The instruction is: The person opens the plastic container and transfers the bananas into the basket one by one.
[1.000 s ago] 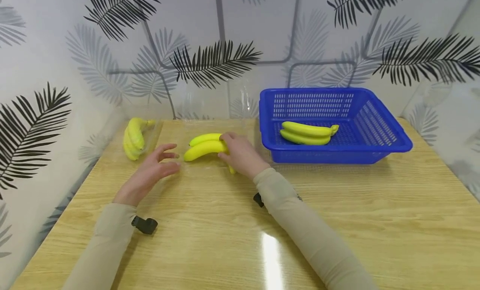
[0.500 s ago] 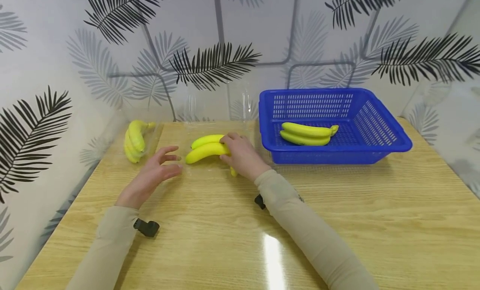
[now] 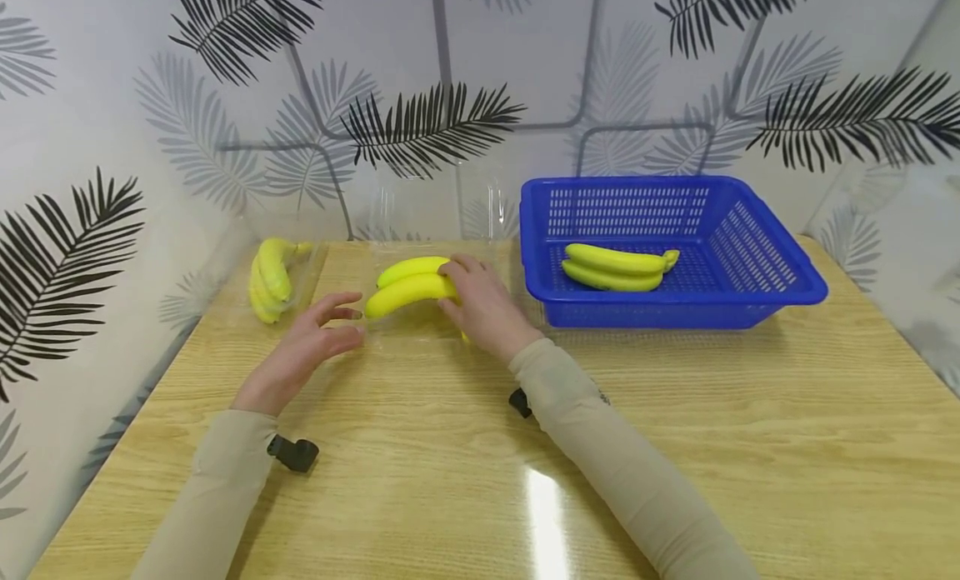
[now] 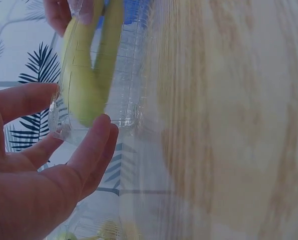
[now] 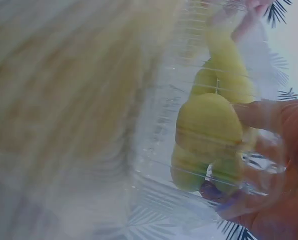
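In the head view, my right hand [image 3: 487, 305] grips a bunch of yellow bananas [image 3: 408, 292] by its right end, inside a clear plastic box [image 3: 420, 347] with its lid raised at the back. The right wrist view shows the bananas [image 5: 209, 125] through the clear wall, with the right fingers against them. My left hand [image 3: 307, 347] is spread at the box's left end. In the left wrist view its fingertips touch or nearly touch the box corner [image 4: 63, 130], below the banana ends [image 4: 88, 95]. The stem end is hidden under the right hand.
Another bunch of bananas [image 3: 272, 280] sits in a clear box at the left. A blue plastic basket [image 3: 667, 312] holding a banana bunch [image 3: 617, 267] stands at the right. A leaf-patterned wall covering [image 3: 465, 63] rises directly behind the wooden table [image 3: 420, 480].
The bananas in the right hand have lifted slightly and shifted a little, with their left ends now higher. The left hand has hardly moved.
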`<act>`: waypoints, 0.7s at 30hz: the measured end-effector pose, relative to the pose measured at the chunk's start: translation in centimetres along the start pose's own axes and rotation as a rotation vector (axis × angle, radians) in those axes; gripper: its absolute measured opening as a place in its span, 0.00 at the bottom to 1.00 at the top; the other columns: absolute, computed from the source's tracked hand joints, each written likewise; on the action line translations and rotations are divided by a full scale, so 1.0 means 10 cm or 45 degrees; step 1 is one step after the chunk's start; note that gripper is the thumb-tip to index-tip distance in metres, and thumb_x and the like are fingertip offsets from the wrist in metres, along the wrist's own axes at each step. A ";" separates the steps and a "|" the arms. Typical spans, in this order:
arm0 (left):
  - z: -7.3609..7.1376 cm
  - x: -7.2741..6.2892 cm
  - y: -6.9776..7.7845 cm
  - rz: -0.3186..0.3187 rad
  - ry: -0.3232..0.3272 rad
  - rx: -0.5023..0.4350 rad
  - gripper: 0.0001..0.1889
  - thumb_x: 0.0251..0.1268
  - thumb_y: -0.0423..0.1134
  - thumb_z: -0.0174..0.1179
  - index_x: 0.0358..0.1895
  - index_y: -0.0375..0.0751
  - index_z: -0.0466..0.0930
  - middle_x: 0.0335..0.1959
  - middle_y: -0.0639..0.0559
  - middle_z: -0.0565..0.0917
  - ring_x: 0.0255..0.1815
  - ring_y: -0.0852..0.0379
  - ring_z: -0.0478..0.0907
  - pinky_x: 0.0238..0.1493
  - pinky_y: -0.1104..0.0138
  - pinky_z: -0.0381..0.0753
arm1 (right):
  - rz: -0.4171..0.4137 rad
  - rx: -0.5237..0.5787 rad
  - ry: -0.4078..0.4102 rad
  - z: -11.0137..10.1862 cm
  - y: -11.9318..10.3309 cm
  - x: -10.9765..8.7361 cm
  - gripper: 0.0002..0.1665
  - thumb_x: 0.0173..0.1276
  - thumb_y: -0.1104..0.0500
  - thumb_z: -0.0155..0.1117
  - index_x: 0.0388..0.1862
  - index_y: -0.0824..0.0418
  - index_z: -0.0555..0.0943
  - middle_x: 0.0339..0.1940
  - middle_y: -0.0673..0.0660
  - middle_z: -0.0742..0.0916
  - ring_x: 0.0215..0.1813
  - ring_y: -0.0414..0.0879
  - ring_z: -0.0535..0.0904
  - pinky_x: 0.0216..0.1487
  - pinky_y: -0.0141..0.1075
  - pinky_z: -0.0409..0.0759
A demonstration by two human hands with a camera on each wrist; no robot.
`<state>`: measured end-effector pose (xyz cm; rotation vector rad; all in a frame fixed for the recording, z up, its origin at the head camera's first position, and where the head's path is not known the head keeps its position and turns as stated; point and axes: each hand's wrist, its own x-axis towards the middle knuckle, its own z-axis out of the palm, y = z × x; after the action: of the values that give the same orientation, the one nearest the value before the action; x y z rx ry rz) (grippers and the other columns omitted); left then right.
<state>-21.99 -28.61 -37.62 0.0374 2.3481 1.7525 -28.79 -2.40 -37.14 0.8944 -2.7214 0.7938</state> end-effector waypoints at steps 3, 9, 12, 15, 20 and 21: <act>0.01 0.01 -0.01 -0.009 -0.001 -0.014 0.35 0.69 0.35 0.58 0.76 0.44 0.55 0.70 0.36 0.60 0.64 0.39 0.68 0.67 0.50 0.62 | -0.030 0.006 0.039 -0.07 -0.02 0.00 0.25 0.71 0.57 0.63 0.64 0.62 0.73 0.70 0.60 0.71 0.65 0.56 0.68 0.68 0.45 0.66; 0.02 0.02 -0.02 -0.009 0.002 -0.049 0.36 0.69 0.35 0.58 0.77 0.42 0.51 0.70 0.35 0.60 0.64 0.38 0.69 0.67 0.51 0.63 | -0.086 0.040 0.132 -0.38 -0.13 0.00 0.24 0.71 0.58 0.64 0.63 0.62 0.74 0.71 0.61 0.70 0.68 0.57 0.67 0.69 0.44 0.64; 0.03 0.02 -0.02 -0.010 0.000 -0.044 0.36 0.69 0.34 0.57 0.77 0.41 0.52 0.70 0.35 0.60 0.64 0.38 0.69 0.67 0.51 0.64 | -0.084 0.052 0.186 -0.59 -0.13 -0.03 0.24 0.69 0.58 0.66 0.62 0.62 0.75 0.70 0.60 0.71 0.69 0.56 0.68 0.70 0.43 0.63; 0.03 0.02 -0.01 -0.011 -0.001 -0.031 0.36 0.69 0.34 0.57 0.77 0.42 0.52 0.70 0.35 0.60 0.64 0.38 0.69 0.66 0.52 0.65 | -0.075 0.060 0.253 -0.81 -0.04 -0.09 0.24 0.68 0.60 0.68 0.60 0.63 0.76 0.69 0.60 0.73 0.69 0.56 0.67 0.71 0.42 0.62; 0.02 0.02 0.01 0.004 -0.005 -0.013 0.36 0.69 0.34 0.57 0.77 0.43 0.52 0.70 0.35 0.60 0.64 0.39 0.68 0.66 0.51 0.64 | -0.026 0.056 0.354 -1.19 0.26 -0.22 0.22 0.68 0.62 0.67 0.60 0.66 0.76 0.69 0.61 0.73 0.70 0.56 0.67 0.70 0.44 0.63; 0.02 0.01 0.01 0.004 -0.009 -0.010 0.36 0.69 0.34 0.57 0.77 0.43 0.52 0.70 0.35 0.60 0.64 0.39 0.68 0.66 0.51 0.64 | -0.006 0.055 0.364 -1.26 0.33 -0.26 0.22 0.69 0.63 0.66 0.60 0.66 0.76 0.69 0.60 0.73 0.69 0.56 0.67 0.69 0.45 0.63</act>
<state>-22.09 -28.38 -37.63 0.0459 2.3374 1.7594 -28.71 7.87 -28.70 0.7316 -2.4612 0.9065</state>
